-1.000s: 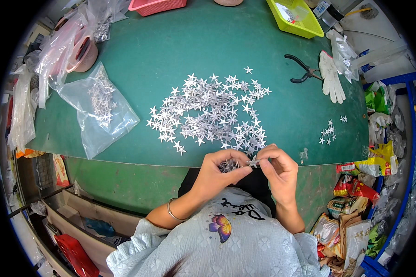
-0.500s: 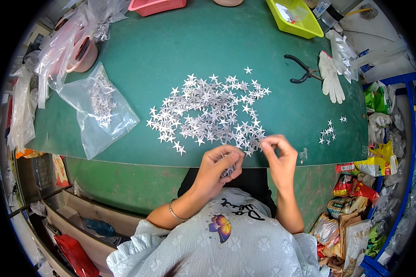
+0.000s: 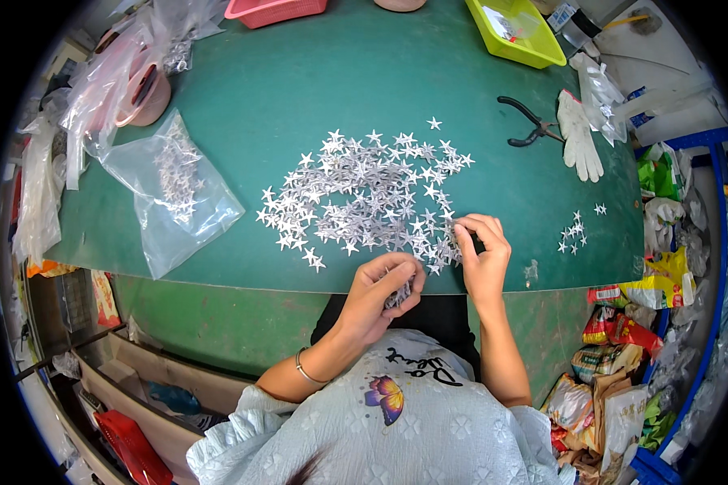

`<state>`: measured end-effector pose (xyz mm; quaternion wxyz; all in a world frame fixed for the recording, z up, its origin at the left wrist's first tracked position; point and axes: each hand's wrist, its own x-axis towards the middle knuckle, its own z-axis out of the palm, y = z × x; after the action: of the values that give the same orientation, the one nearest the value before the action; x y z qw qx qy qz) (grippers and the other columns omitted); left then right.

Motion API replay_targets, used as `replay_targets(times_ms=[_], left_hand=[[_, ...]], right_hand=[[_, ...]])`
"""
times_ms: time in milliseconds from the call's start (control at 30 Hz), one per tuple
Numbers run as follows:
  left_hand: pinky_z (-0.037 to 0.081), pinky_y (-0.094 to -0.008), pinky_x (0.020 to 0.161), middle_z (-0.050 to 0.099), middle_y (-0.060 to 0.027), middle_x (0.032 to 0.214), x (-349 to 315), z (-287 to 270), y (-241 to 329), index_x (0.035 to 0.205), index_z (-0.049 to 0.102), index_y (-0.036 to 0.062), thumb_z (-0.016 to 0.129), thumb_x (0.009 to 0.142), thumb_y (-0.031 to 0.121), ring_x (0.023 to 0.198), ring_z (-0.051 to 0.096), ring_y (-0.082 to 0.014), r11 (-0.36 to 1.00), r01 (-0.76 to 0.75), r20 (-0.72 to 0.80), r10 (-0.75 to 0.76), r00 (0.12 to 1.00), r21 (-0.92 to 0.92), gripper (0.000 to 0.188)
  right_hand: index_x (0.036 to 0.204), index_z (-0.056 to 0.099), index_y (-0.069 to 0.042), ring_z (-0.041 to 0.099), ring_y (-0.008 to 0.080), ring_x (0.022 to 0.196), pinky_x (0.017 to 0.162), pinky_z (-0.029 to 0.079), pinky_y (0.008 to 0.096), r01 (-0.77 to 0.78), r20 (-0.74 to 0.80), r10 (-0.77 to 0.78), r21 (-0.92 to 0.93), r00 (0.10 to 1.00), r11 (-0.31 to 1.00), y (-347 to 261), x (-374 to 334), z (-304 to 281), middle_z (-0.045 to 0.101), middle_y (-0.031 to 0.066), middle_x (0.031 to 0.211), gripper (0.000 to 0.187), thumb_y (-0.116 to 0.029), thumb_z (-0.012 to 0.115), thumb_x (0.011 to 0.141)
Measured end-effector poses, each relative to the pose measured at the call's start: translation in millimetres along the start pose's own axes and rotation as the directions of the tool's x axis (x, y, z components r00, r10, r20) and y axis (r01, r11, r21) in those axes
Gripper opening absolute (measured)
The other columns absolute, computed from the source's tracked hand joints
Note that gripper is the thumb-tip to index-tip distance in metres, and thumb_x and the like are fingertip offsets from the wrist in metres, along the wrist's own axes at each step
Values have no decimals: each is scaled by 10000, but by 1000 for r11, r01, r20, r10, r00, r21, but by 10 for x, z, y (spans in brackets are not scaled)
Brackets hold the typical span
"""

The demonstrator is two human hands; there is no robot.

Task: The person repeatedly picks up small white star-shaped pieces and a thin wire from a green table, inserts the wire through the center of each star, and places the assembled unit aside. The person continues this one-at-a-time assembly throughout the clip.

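Many small silver star-shaped pieces (image 3: pixel 364 194) lie heaped in the middle of the green table. At the table's near edge, my left hand (image 3: pixel 380 287) is curled round a handful of the same stars, their points showing between thumb and fingers. My right hand (image 3: pixel 484 246) reaches the right edge of the heap, thumb and forefinger brought together beside the nearest stars. Whether a star is between those fingertips is too small to make out. A small separate group of stars (image 3: pixel 574 232) lies farther right.
A clear plastic bag (image 3: pixel 188 214) with stars inside lies on the left. Black-handled pliers (image 3: pixel 530 123) and a white glove (image 3: pixel 578 137) rest at the right. A yellow-green basket (image 3: pixel 534 50) and a pink basket (image 3: pixel 275 10) stand at the back; a pink tub (image 3: pixel 150 105) stands far left.
My right hand has moved a little left and away from me, its fingertips now at the heap's right edge. The left hand has hardly moved and keeps its handful.
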<state>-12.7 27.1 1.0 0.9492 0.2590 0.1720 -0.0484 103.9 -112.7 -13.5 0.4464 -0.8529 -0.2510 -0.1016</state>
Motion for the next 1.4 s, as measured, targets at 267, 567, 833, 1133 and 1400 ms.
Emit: replay_targets(times_ms=[267, 567, 833, 1133, 1400], left_hand=[[267, -162, 411, 561, -24, 745, 1, 101, 54, 1064, 596, 35, 575, 858, 110, 558, 470, -71, 981, -50, -53, 61, 997, 188, 221], [401, -190, 551, 583, -7, 765, -60, 163, 162, 1033, 630, 8, 629, 779, 2, 617, 484, -45, 834, -175, 30, 187, 982, 523, 254], [430, -220, 678, 607, -30, 804, -103, 238, 213, 971, 643, -3, 635, 747, -28, 733, 525, -70, 666, -331, 139, 325, 935, 669, 226], [429, -227, 646, 605, -63, 784, -100, 233, 186, 935, 638, -23, 685, 687, -62, 705, 534, -98, 609, -445, 233, 398, 888, 657, 255], [454, -251, 670, 623, -92, 805, -110, 270, 203, 876, 638, -31, 681, 686, -60, 734, 571, -130, 538, -453, 251, 407, 878, 711, 197]], right_hand=[[847, 632, 23, 562, 67, 713, 653, 439, 189, -661, 476, 465, 615, 746, 430, -411, -194, -227, 628, 45, 780, 47, -11, 609, 824], [820, 635, 19, 523, 83, 706, 652, 416, 218, -556, 466, 320, 567, 825, 608, -574, -212, -327, 611, 44, 754, 24, 5, 623, 804], [774, 612, 41, 533, 184, 734, 674, 411, 279, -169, 231, 82, 387, 970, 907, -712, -141, -390, 611, 91, 762, 76, 80, 630, 711], [763, 610, 42, 533, 203, 738, 677, 413, 290, -59, 169, 0, 344, 986, 937, -742, -141, -411, 608, 99, 757, 71, 51, 648, 703], [786, 608, 27, 533, 162, 722, 667, 416, 264, -289, 318, 138, 496, 938, 819, -681, -215, -366, 600, 77, 749, 38, 27, 635, 759]])
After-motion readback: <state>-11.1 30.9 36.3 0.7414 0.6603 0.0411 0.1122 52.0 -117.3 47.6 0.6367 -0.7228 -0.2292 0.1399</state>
